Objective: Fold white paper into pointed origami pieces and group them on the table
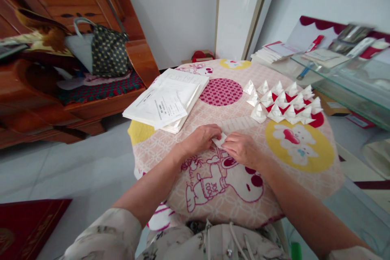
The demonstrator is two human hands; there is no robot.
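A small folded piece of white paper (219,141) is pinched between my two hands, just above the cloth-covered round table (201,124). My left hand (202,138) grips its left side, fingers bent over it. On the other side, my right hand (242,148) presses the paper's right edge with closed fingers. Behind the hands lies a flat printed strip of paper (236,124). To the right stand several folded paper boats (282,99), set in rows. A stack of printed sheets (170,97) lies to the left, with a smaller slip on top.
A glass shelf (359,85) with papers and small items borders the table on the right. At the left is a wooden bench (140,61) holding a patterned bag (109,50). A red flat item (30,225) lies at the lower left.
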